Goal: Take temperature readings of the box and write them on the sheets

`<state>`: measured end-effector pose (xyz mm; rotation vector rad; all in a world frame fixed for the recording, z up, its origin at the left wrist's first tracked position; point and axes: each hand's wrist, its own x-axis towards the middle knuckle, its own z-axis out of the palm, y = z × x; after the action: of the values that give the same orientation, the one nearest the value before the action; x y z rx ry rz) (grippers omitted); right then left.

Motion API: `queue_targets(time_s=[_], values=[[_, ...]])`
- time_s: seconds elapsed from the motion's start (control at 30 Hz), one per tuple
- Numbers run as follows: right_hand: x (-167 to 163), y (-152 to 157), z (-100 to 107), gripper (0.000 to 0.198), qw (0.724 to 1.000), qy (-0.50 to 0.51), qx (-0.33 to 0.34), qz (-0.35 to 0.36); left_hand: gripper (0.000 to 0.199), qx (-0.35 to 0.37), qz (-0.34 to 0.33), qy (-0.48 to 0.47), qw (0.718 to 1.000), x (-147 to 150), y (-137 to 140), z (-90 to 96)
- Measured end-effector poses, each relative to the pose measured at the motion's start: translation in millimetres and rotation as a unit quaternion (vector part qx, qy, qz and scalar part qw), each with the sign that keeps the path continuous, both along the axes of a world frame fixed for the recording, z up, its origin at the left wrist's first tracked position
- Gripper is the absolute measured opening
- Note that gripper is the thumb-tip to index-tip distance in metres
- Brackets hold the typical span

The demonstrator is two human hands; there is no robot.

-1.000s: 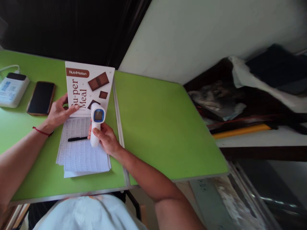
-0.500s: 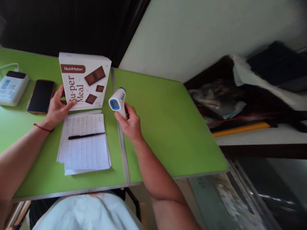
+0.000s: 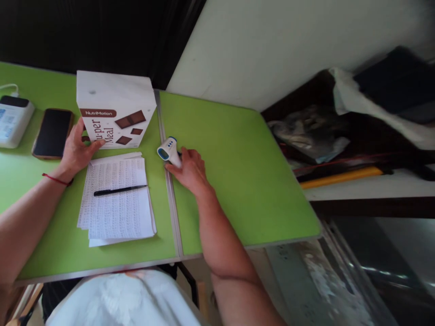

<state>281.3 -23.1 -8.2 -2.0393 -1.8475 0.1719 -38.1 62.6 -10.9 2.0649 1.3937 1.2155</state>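
Possibly the box [image 3: 116,94], pinched low at one side by the left hand [image 3: 77,148], could tip; the thermometer [image 3: 174,156], inside the curled right hand [image 3: 193,170], could roll if loosened.

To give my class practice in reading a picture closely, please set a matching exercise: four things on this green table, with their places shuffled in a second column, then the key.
Things
1. White box
2. Black pen
3. Handheld thermometer
4. Phone

Places
A. Across the paper sheets
B. Between a white device and the left hand
C. In the right hand
D. Beyond the sheets, touched by the left hand

Pairs: 1-D, 2-A, 3-C, 4-B
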Motion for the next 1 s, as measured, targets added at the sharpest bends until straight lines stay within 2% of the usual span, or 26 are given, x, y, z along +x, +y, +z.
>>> queue_targets(time_s=[0.03, 0.1, 0.13, 0.2, 0.27, 0.4, 0.47, 0.53, 0.63, 0.7, 0.77, 0.87, 0.93, 1.0], values=[[-4, -1, 1, 0.042, 0.999, 0.001, 0.037, 0.013, 0.05, -0.005, 0.016, 0.003, 1.0, 0, -3, 1.8], [-16, -6, 3, 0.027, 0.991, 0.026, 0.103, 0.083, 0.05, -0.002, 0.055, 0.003, 0.998, 0, -11, 6.2], [-24, -9, 4, 0.015, 0.982, 0.046, 0.117, 0.142, 0.045, 0.013, 0.077, -0.009, 0.997, 0, -15, 8.7], [-43, -17, 5, 0.008, 0.956, 0.066, 0.093, 0.27, 0.031, 0.064, 0.097, -0.046, 0.992, 1, -23, 13.5], [-60, -25, 4, 0.007, 0.936, 0.055, 0.053, 0.344, 0.023, 0.111, 0.054, -0.063, 0.99, 5, -31, 17.5], [-78, -32, 2, 0.011, 0.925, 0.043, 0.019, 0.376, 0.015, 0.109, -0.123, 0.031, 0.986, 19, -46, 23.5], [-74, -31, 3, 0.017, 0.925, 0.07, 0.014, 0.372, 0.011, 0.09, -0.156, 0.07, 0.981, 25, -50, 26.9], [-62, -27, 6, 0.017, 0.933, 0.101, 0.016, 0.345, 0.012, 0.088, -0.135, 0.063, 0.985, 28, -53, 30.4], [-40, -19, 9, 0.013, 0.958, 0.136, 0.051, 0.246, 0.016, 0.102, -0.114, 0.058, 0.986, 30, -57, 33.7], [-31, -16, 7, 0.012, 0.965, 0.179, 0.092, 0.166, 0.02, 0.099, -0.162, 0.098, 0.977, 33, -61, 33.8], [-33, -16, 3, 0.013, 0.95, 0.268, 0.125, 0.104, 0.027, 0.075, -0.216, 0.177, 0.957, 38, -68, 32.5], [-48, -19, -6, 0.016, 0.895, 0.425, 0.12, 0.066, 0.045, 0.031, -0.248, 0.331, 0.91, 48, -80, 30.5], [-60, -21, -9, 0.014, 0.874, 0.471, 0.098, 0.065, 0.058, 0.006, -0.259, 0.412, 0.873, 53, -86, 30.6], [-68, -22, -10, 0.012, 0.872, 0.478, 0.086, 0.064, 0.064, -0.022, -0.273, 0.454, 0.848, 57, -89, 32.0]])
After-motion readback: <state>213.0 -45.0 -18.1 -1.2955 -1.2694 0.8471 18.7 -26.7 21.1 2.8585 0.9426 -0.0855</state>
